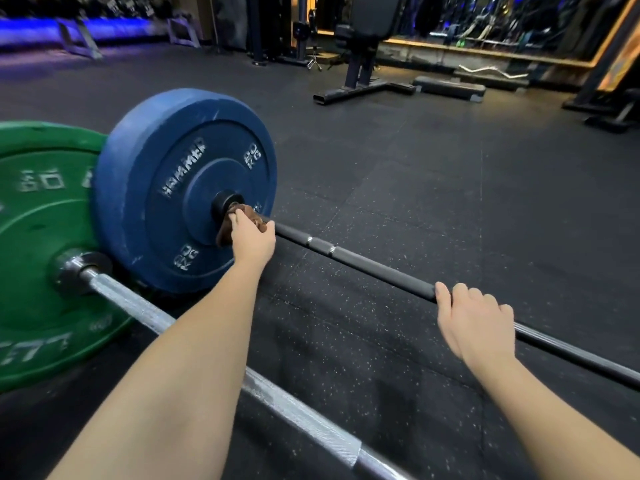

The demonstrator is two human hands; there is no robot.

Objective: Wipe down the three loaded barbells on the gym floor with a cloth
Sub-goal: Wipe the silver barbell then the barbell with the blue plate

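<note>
A black barbell lies on the floor, loaded at its left end with a blue plate. My left hand grips a brown cloth wrapped round the bar right beside the plate's collar. My right hand rests over the same bar further right, fingers curled round it. Nearer to me lies a silver barbell carrying a green plate; my left forearm crosses above it. No third barbell shows.
Dark speckled rubber floor stretches ahead. A black bench frame stands at the back, a flat step platform and a curl bar to its right. A dumbbell rack under blue light runs along the far left wall.
</note>
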